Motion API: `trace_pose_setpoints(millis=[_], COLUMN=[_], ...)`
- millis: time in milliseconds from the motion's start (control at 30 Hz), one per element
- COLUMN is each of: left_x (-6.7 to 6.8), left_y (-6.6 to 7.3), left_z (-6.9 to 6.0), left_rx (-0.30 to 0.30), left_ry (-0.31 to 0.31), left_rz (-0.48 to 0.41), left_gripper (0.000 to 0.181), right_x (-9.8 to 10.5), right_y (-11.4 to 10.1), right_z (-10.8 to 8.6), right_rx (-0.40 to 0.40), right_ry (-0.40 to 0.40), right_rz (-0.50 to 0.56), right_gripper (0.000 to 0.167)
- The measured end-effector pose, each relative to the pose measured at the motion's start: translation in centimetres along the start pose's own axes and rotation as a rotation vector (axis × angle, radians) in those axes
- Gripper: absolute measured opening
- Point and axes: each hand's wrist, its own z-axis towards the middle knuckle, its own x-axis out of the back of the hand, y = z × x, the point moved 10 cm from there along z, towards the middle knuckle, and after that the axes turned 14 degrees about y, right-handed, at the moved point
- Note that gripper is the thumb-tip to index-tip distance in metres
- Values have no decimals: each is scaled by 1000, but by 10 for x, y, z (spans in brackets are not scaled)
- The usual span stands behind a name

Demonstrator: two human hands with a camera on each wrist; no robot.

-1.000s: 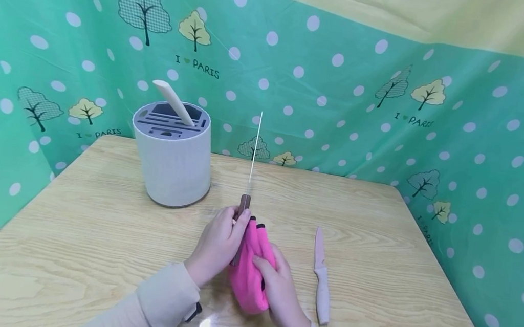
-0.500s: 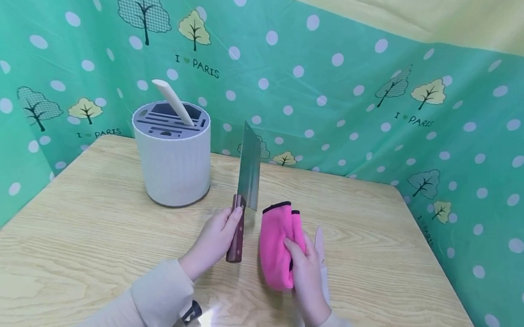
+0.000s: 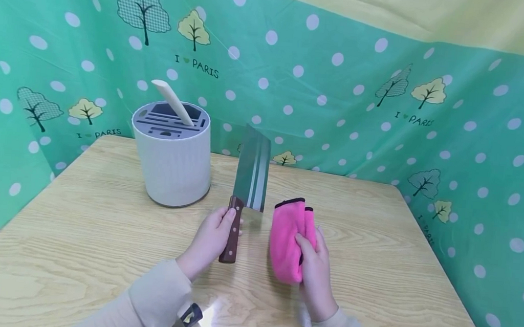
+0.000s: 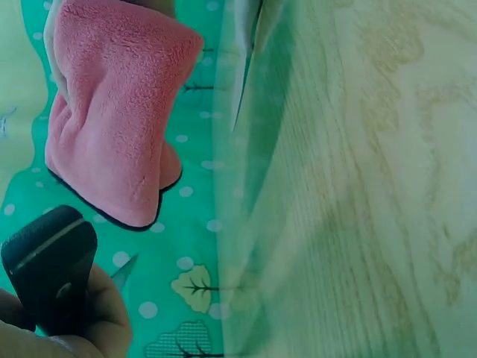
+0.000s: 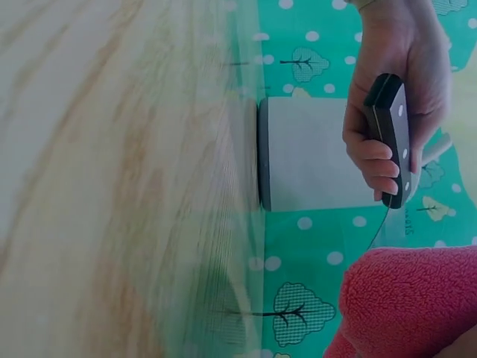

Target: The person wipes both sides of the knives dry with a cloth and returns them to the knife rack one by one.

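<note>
My left hand (image 3: 205,241) grips the brown riveted handle of a cleaver (image 3: 252,170) in the head view. The broad blade points up and away, its flat face partly turned to me. My right hand (image 3: 317,273) holds a folded pink cloth (image 3: 285,242) with black edging, to the right of the cleaver and apart from it. In the left wrist view the cloth (image 4: 123,112) hangs beyond the handle's butt end. The right wrist view shows my left fingers curled round the cleaver handle (image 5: 391,142). A small knife (image 4: 242,82) lies on the table, largely hidden by my right hand in the head view.
A round white knife block (image 3: 171,169) with a slotted grey top stands at the back left. One white handle (image 3: 173,102) leans out of it. Behind the wooden table (image 3: 73,215) hangs a green dotted curtain (image 3: 336,102).
The cloth and cleaver, together a second ago, have come apart. My right hand has carried the cloth rightward, over the small knife. My left hand has turned the blade from edge-on to its flat side.
</note>
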Motion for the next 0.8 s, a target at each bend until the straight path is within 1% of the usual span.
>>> trace_pose_setpoints(millis=[100,200,233,367,433,533,667,800], left_x=[1,3,4,5,5,5,4,4], left_y=[-5,-8,-10,-14,-16,-19,-22,-20], left_z=[2,3,4,4,5,5,3,2], left_rx=[29,33,37,46,55,75,103,80], left_ry=[14,31,37,60,69,75,76,80], left_rz=[-31,-43,-45,-50,-57,-73,-93,-90], left_gripper=[40,40,40,38,37,37,37,36], right_x=[1,2,2,4,5,5,5,4], right_y=[1,3,3,4,4,3,3,4], right_z=[1,1,2,2,2,2,2,2], right_rx=[-1,-9,-14,-14,-13,-15,-17,-32], right_ry=[0,2,5,6,9,8,5,2], right_rz=[19,42,42,20,15,28,35,54], right_gripper=[19,14,16,34,40,37,39,35])
